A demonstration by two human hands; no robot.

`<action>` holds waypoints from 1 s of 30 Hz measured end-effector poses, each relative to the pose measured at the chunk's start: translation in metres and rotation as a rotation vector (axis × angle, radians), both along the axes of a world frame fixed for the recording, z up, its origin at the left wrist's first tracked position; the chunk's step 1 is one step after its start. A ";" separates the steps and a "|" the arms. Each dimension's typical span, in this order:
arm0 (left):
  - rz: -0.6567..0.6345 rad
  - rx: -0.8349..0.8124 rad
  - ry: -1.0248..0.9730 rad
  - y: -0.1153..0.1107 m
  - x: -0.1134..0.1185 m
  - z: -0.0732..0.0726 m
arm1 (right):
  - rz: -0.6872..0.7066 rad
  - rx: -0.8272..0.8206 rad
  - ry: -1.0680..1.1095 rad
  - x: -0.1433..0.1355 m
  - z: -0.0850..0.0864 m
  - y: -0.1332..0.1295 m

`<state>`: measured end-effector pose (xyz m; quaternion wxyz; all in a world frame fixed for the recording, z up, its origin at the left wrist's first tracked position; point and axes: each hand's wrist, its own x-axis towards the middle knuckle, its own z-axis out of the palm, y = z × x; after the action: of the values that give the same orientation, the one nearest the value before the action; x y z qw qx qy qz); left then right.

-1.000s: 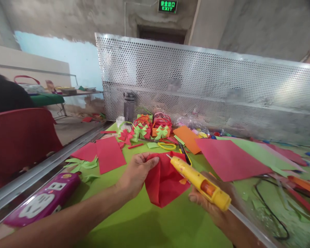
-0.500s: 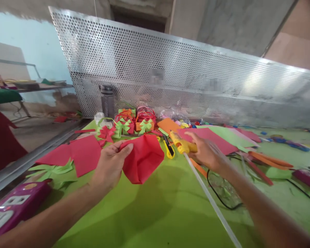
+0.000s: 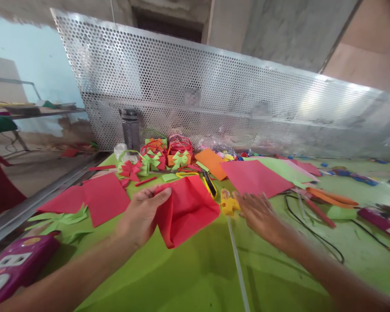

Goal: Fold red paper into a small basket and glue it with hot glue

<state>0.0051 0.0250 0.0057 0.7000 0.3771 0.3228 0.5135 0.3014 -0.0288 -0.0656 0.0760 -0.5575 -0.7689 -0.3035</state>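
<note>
Between thumb and fingers, my left hand (image 3: 146, 212) pinches the left edge of a folded red paper piece (image 3: 191, 212), held above the green tabletop (image 3: 169, 277). My right hand (image 3: 256, 212) is beside a yellow glue gun (image 3: 229, 203), its fingers fairly straight over the handle side; a long translucent glue stick (image 3: 237, 260) runs from the gun toward the front edge. Whether the right fingers grip the gun is hidden. Yellow-handled scissors (image 3: 209, 184) lie just behind the red piece.
Small paper baskets with green bows (image 3: 180, 159) and a dark bottle (image 3: 130, 130) stand at the back. Red sheets (image 3: 105, 199) lie left, a pink-red sheet (image 3: 256, 177) right. A purple power strip (image 3: 19, 264) is front left; a black cable (image 3: 315, 236) curves at right.
The yellow glue gun has come down toward the table, and my right fingers have straightened. The red paper has moved slightly nearer and turned. The camera view has shifted a little.
</note>
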 end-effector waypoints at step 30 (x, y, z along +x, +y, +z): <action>-0.120 0.020 -0.007 -0.011 0.007 -0.013 | 0.378 -0.827 1.872 -0.113 0.070 0.038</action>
<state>0.0124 0.0140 -0.0071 0.7268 0.4011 0.2918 0.4751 0.1887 0.0096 0.0047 0.4916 -0.4230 -0.5214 0.5546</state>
